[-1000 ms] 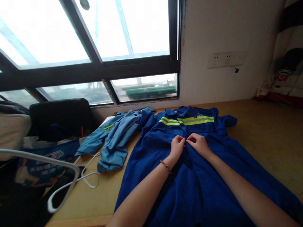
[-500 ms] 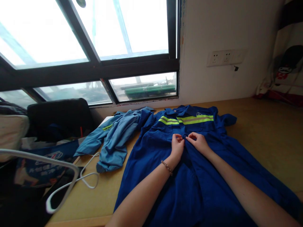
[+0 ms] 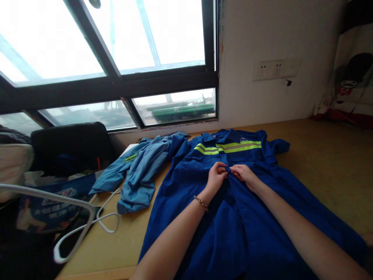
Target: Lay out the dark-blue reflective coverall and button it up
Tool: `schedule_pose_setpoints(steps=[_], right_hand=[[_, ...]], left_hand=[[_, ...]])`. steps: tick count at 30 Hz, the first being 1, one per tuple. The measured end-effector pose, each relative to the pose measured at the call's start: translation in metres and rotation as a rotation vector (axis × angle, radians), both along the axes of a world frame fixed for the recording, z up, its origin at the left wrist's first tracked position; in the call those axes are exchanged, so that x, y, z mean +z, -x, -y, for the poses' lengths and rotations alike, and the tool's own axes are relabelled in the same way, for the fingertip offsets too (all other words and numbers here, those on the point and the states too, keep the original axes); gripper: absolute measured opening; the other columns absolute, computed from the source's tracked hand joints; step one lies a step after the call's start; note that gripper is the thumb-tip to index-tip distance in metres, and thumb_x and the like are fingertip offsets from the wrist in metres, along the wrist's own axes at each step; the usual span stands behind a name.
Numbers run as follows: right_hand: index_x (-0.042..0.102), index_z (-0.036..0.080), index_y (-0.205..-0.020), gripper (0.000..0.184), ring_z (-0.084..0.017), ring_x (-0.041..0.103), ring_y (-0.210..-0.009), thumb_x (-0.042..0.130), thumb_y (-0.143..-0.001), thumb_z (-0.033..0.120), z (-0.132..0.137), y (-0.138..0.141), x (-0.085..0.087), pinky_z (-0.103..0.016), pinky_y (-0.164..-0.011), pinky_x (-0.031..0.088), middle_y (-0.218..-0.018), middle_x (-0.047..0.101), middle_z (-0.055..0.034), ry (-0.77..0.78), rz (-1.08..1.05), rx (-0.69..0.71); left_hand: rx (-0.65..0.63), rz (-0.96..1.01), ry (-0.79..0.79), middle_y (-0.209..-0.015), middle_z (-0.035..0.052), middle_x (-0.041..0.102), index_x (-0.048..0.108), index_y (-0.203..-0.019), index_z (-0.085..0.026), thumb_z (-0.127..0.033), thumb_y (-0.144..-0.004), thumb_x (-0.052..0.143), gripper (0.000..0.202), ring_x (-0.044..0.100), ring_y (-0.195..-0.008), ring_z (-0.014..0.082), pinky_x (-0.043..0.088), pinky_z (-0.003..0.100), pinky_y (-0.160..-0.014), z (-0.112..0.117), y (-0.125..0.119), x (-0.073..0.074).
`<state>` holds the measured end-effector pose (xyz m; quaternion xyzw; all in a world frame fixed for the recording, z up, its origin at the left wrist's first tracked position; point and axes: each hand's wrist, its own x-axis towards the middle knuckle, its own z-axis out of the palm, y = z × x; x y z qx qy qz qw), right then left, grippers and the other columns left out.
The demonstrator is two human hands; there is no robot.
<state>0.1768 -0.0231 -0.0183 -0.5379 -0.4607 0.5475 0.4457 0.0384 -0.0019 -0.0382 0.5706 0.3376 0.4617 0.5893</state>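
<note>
A dark blue work garment [image 3: 262, 210] with yellow-and-grey reflective bands across its chest lies spread over the table, collar away from me. My left hand [image 3: 217, 175], with a beaded bracelet on the wrist, pinches the cloth at the front opening just below the chest band. From the other side my right hand [image 3: 243, 174] pinches the facing edge. Between the fingertips a small bit of blue cloth is raised. Whether a button or other fastener is in the fingers is too small to tell.
A lighter blue garment [image 3: 142, 171] lies crumpled to the left on the yellowish table [image 3: 314, 155]. A white bent tube or cable [image 3: 87, 212] crosses the left edge. Behind are a black bag or case [image 3: 72, 147], a window frame [image 3: 169, 82] and a wall socket [image 3: 269, 70].
Both hands have drawn the cloth edges up between their fingertips, and the right fingers have closed more. The whole view has shifted slightly.
</note>
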Motion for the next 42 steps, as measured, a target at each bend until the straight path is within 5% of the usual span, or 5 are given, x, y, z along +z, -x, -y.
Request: schedule_pose_setpoints(steps=[5,14,24,35,42], right_hand=[[0.047,0.019,-0.056,0.031,-0.006,0.021,-0.031,0.045,-0.07,0.047,-0.003,-0.003,-0.009,-0.021,-0.036,0.014,-0.035,0.024,0.0091,-0.078,0.11,-0.115],[0.056,0.017,-0.059,0.034,-0.013,0.052,-0.051,0.037,-0.08,0.037,-0.016,-0.015,0.003,-0.022,-0.053,0.033,-0.05,0.054,-0.0008,-0.33,0.828,-0.031],[0.057,0.012,-0.088,0.02,-0.025,0.055,-0.082,0.048,-0.069,0.014,0.045,0.043,0.018,-0.029,-0.063,0.038,-0.092,0.057,-0.0148,-0.203,1.46,-0.213],[0.066,0.015,-0.063,0.018,-0.015,0.057,-0.062,0.049,-0.057,0.013,0.027,-0.014,0.01,-0.022,-0.055,0.039,-0.062,0.064,-0.0036,-0.017,0.562,0.021],[0.069,0.012,-0.072,0.04,-0.016,0.057,-0.056,0.041,-0.044,0.009,0.029,-0.023,0.02,-0.022,-0.052,0.043,-0.056,0.065,-0.0017,0.133,-0.136,-0.215]], left_hand=[[0.051,-0.073,-0.026,-0.063,-0.0002,0.061,0.055,-0.084,-0.015,-0.013,-0.059,0.066,0.027,0.059,-0.058,0.0118,0.046,0.021,-0.056,-0.007,0.002,-0.003],[0.112,-0.312,-0.253,-0.066,0.0016,0.063,0.056,-0.08,-0.014,-0.011,-0.062,0.065,0.02,0.06,-0.062,0.0121,0.044,0.02,-0.058,-0.038,-0.005,-0.008],[0.183,-0.394,-0.365,-0.071,0.0026,0.063,0.056,-0.084,-0.015,-0.009,-0.065,0.063,0.021,0.06,-0.068,0.0135,0.046,0.024,-0.065,-0.093,-0.013,-0.012],[0.137,-0.529,-0.517,-0.078,0.0035,0.063,0.052,-0.099,-0.016,-0.001,-0.072,0.045,0.032,0.06,-0.074,0.0138,0.046,0.026,-0.072,-0.091,-0.013,-0.013],[0.148,-0.62,-0.575,-0.092,0.0047,0.059,0.054,-0.096,-0.017,-0.01,-0.074,0.05,0.023,0.056,-0.085,0.0147,0.043,0.028,-0.077,-0.03,-0.002,0.007]])
